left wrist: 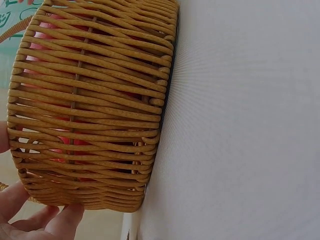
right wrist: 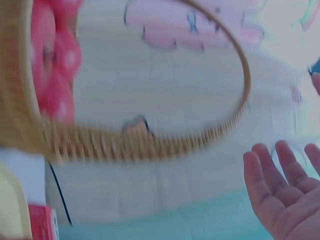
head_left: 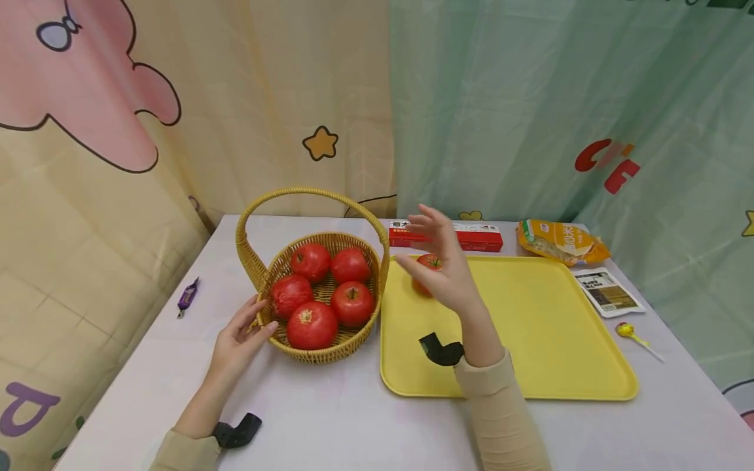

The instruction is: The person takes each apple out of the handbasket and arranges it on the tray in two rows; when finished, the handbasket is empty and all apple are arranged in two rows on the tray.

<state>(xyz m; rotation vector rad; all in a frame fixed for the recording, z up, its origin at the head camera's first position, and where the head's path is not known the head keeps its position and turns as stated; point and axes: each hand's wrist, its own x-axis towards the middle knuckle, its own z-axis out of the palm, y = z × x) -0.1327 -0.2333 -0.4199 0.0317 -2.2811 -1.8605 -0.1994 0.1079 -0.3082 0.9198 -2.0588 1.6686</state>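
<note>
A woven basket (head_left: 323, 355) with a tall hoop handle stands left of centre and holds several round red fruits (head_left: 312, 261); the front one has a dry pale tuft on top. My left hand (head_left: 235, 340) grips the basket's left rim, thumb at the rim and fingers around the outside. In the left wrist view, its fingertips (left wrist: 67, 220) lie against the weave. Raised above the yellow tray (head_left: 548, 327), my right hand (head_left: 444, 268) holds nothing, its fingers spread apart from the thumb. Partly hidden behind it, a red tomato (head_left: 432, 261) lies at the tray's back left.
Behind the tray lie a red and white box (head_left: 480, 237) and an orange food bag (head_left: 562, 241). A flat packet (head_left: 609, 292) and a lollipop (head_left: 626, 330) are at its right. One purple wrapped candy (head_left: 187, 297) lies left of the basket. Curtains hang behind the table.
</note>
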